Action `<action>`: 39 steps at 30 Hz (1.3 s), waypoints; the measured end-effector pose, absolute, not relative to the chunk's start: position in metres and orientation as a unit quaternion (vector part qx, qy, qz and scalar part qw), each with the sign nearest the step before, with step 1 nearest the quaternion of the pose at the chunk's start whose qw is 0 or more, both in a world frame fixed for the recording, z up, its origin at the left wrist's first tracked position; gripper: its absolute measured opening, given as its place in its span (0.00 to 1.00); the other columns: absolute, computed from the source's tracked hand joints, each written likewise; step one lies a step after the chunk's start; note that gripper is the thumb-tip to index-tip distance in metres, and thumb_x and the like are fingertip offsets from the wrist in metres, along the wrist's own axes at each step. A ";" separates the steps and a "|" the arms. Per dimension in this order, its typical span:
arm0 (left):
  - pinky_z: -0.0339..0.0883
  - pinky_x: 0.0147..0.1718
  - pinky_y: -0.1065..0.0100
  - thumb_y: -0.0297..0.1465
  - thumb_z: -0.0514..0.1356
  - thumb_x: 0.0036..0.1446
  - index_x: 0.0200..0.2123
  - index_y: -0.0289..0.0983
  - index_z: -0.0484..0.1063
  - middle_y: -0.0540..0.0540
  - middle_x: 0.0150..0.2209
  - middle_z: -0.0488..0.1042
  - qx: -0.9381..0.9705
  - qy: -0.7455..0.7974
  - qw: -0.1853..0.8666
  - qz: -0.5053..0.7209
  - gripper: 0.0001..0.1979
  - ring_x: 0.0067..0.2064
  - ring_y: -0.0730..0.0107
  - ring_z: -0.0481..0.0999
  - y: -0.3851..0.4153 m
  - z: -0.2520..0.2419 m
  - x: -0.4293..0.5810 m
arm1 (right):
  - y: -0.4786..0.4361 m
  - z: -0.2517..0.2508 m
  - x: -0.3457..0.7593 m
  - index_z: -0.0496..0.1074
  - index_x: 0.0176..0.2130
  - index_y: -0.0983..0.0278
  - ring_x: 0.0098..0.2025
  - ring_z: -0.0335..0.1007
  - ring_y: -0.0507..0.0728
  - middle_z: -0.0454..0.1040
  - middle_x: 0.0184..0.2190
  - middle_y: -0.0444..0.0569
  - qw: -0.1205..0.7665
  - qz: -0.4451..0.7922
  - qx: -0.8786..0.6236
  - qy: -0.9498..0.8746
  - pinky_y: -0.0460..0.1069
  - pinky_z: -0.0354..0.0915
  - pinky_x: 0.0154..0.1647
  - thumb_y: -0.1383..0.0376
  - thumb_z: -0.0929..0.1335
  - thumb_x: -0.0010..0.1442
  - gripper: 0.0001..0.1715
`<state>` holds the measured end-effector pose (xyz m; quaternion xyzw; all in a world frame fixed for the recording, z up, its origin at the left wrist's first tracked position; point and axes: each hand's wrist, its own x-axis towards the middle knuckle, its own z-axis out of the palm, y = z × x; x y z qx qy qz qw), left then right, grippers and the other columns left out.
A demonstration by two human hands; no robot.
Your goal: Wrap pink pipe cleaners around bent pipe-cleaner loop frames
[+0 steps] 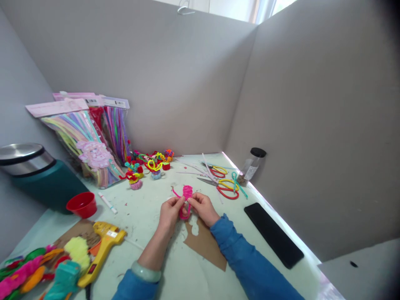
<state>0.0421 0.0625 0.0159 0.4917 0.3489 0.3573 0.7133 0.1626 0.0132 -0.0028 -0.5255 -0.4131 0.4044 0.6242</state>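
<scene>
My left hand (170,212) and my right hand (201,207) meet over the middle of the pale green table (150,250). Both pinch a bright pink pipe-cleaner shape (186,196), coiled at the top with a loop hanging below between my fingers. A thin pink end sticks out to the left. Under my hands lies a torn piece of brown cardboard (206,243). Blue sleeves cover both forearms, and a pale bangle sits on my left wrist.
Scissors with red and yellow handles (223,183) lie behind my hands, near a clear jar (251,166) and a black phone (273,233). A yellow glue gun (101,246), red cup (81,204), bags of pipe cleaners (90,141) and small finished figures (146,164) stand left.
</scene>
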 end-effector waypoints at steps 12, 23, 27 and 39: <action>0.55 0.18 0.75 0.40 0.61 0.47 0.21 0.33 0.67 0.50 0.13 0.67 0.514 0.334 0.698 0.369 0.15 0.16 0.78 0.63 0.064 0.015 0.040 | 0.013 -0.007 0.160 0.64 0.26 0.65 0.18 0.51 0.47 0.59 0.15 0.37 0.613 0.386 -0.532 -0.439 0.43 0.49 0.19 0.56 0.66 0.53 0.15; 0.57 0.17 0.74 0.41 0.63 0.43 0.25 0.34 0.67 0.51 0.15 0.68 0.470 0.344 0.725 0.368 0.16 0.16 0.76 0.65 0.063 0.014 0.041 | 0.012 -0.002 0.159 0.63 0.23 0.65 0.17 0.50 0.47 0.59 0.14 0.37 0.617 0.373 -0.551 -0.420 0.44 0.49 0.19 0.56 0.66 0.53 0.16; 0.58 0.17 0.74 0.40 0.64 0.42 0.26 0.34 0.67 0.52 0.15 0.68 0.446 0.325 0.755 0.356 0.15 0.16 0.76 0.65 0.063 0.016 0.040 | 0.012 0.002 0.156 0.67 0.29 0.65 0.19 0.54 0.48 0.63 0.19 0.39 0.630 0.396 -0.523 -0.416 0.44 0.52 0.20 0.56 0.68 0.51 0.15; 0.60 0.18 0.73 0.41 0.63 0.43 0.27 0.35 0.65 0.52 0.16 0.68 0.464 0.339 0.730 0.369 0.16 0.17 0.75 0.66 0.059 0.018 0.044 | 0.014 -0.006 0.156 0.69 0.30 0.67 0.18 0.54 0.47 0.64 0.18 0.39 0.635 0.385 -0.539 -0.397 0.43 0.54 0.20 0.57 0.67 0.52 0.14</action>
